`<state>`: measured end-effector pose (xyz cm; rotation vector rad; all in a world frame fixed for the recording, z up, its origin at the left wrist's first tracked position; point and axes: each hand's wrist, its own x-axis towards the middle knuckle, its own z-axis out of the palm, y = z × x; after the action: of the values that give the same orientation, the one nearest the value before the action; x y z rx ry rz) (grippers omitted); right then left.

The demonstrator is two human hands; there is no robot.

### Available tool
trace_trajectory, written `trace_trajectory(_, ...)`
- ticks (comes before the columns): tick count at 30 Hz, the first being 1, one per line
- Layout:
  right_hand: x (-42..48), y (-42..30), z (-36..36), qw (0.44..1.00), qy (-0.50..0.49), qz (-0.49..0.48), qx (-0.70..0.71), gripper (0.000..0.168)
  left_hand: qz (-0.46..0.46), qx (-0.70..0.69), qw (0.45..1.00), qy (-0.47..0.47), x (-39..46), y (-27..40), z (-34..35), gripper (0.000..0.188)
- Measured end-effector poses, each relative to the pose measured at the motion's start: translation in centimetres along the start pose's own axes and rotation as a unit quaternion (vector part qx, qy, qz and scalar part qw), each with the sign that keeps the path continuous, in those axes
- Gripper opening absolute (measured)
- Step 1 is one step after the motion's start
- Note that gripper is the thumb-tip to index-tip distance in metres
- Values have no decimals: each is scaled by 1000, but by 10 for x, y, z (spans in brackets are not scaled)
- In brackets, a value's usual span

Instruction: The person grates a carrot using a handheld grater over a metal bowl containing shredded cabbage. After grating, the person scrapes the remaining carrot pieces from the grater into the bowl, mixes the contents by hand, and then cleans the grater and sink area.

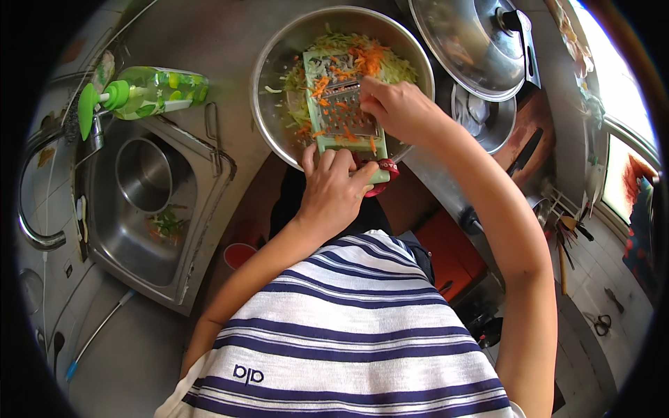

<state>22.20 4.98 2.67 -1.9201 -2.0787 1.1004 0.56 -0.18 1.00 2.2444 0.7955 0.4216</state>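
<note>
My left hand (334,183) grips the near handle end of a light green grater (312,112) with a metal shredding plate. A dark red strap (388,165) with writing hangs at that handle. The grater lies tilted in a wide stainless steel bowl (266,115), its far end among the shreds. On its far right side, my right hand (397,107) is curled with fingertips against the plate; whatever they may hold is hidden. Orange shreds, probably carrot (368,58), lie on the grater and over pale green vegetable shreds (400,69) in the bowl.
Left stands a green pump bottle (167,91) beside a steel sink (130,251), which holds a metal pot (143,175) and vegetable scraps (168,224). At right are a large pan lid (465,47), a smaller metal bowl (504,130) and a black-handled knife (525,151) on a wooden board (543,117).
</note>
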Motion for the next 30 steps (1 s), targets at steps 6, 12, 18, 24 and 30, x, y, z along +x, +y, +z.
trace_trajectory(6, 14, 14, 5, 999, 19, -35, -14, 14, -1, -1, 1000, -4, 1, 0, -2, 40)
trace_trajectory(12, -25, -17, -3, 995, -76, -19, 59, 12, 0, -3, 1000, 8, 0, -2, 1, 38)
trace_trajectory(18, -7, -15, 1, 998, -45, -50, 18, 15, 4, -1, 1000, 7, -1, -2, 0, 37)
trace_trajectory(24, 7, -5, 7, 998, -46, -41, -6, 15, 10, 0, 1000, 8, -1, -3, 1, 40)
trace_trajectory(30, 17, -2, 10, 999, -28, -30, -28, 17, 12, 3, 1000, 6, -1, -2, 0, 42)
